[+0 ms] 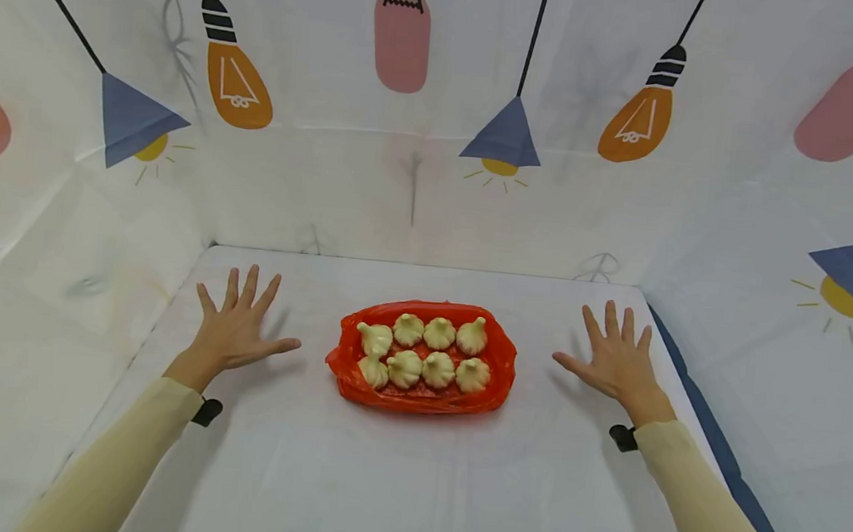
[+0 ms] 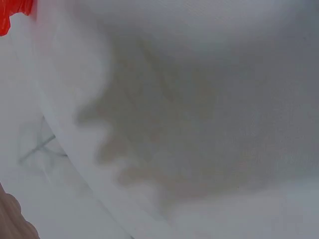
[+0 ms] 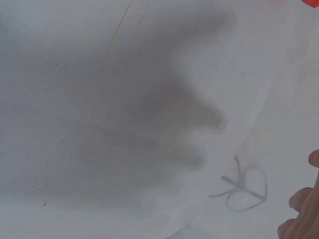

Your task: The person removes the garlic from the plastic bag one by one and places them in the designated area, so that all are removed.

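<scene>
Several pale garlic bulbs [image 1: 437,369] sit in two rows inside a red plastic bag [image 1: 423,403], its edge rolled down around them, in the middle of the white table. To its left, my left hand [image 1: 236,330] is held over the table with fingers spread and nothing in it. My right hand [image 1: 617,364] is spread the same way on the other side of the bag, also holding nothing. Fingers of the left hand [image 2: 15,219] show at the lower left of the left wrist view, and fingers of the right hand [image 3: 305,211] at the lower right of its view.
The white table [image 1: 409,490] ends at the back against a white cloth wall [image 1: 290,188] printed with lamps and bulbs. More such cloth hangs at both sides. A dark blue strip [image 1: 714,439] runs along the table's right edge.
</scene>
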Demonstrator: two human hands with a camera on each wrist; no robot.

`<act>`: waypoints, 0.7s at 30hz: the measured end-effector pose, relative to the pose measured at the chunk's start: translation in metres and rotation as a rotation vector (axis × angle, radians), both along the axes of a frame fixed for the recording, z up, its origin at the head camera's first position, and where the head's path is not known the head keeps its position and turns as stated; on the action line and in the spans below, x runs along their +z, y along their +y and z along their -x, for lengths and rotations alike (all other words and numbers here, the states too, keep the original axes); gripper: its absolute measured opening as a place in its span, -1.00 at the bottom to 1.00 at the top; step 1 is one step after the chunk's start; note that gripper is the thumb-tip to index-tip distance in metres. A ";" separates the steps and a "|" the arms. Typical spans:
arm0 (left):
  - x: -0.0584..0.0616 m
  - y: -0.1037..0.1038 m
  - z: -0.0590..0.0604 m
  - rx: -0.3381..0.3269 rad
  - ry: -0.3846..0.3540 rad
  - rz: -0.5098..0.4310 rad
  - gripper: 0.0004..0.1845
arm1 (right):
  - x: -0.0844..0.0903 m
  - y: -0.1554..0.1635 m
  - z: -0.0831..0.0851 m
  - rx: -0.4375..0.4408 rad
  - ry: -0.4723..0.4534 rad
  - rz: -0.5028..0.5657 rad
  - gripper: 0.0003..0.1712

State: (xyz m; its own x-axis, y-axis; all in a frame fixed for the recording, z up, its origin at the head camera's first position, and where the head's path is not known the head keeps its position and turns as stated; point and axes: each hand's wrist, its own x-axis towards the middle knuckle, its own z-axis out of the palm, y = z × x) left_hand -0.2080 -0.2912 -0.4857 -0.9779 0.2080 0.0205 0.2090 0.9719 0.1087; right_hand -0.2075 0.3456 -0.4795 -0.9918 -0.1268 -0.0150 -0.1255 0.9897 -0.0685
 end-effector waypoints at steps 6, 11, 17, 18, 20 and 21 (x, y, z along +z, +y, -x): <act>0.001 0.010 -0.002 -0.007 -0.018 -0.064 0.33 | 0.000 -0.006 -0.002 -0.024 -0.020 0.040 0.33; -0.005 0.017 -0.007 -0.014 -0.035 -0.123 0.31 | 0.003 -0.014 -0.003 -0.045 -0.052 0.092 0.34; -0.013 0.028 -0.011 -0.006 -0.015 -0.234 0.28 | 0.009 -0.023 -0.004 -0.050 -0.057 0.154 0.32; -0.014 0.030 -0.012 -0.001 -0.006 -0.255 0.28 | 0.010 -0.024 -0.003 -0.047 -0.055 0.157 0.32; -0.014 0.033 -0.014 -0.001 0.003 -0.291 0.28 | 0.011 -0.027 -0.004 -0.044 -0.054 0.159 0.31; -0.013 0.035 -0.015 -0.002 0.006 -0.306 0.27 | 0.012 -0.029 -0.004 -0.042 -0.053 0.164 0.31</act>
State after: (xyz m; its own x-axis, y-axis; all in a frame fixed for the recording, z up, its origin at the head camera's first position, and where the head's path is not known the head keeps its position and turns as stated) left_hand -0.1934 -0.2561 -0.4989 -0.9771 0.1935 0.0881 0.2126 0.8937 0.3952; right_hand -0.2035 0.3164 -0.4671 -0.9946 -0.0908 -0.0495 -0.0767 0.9689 -0.2351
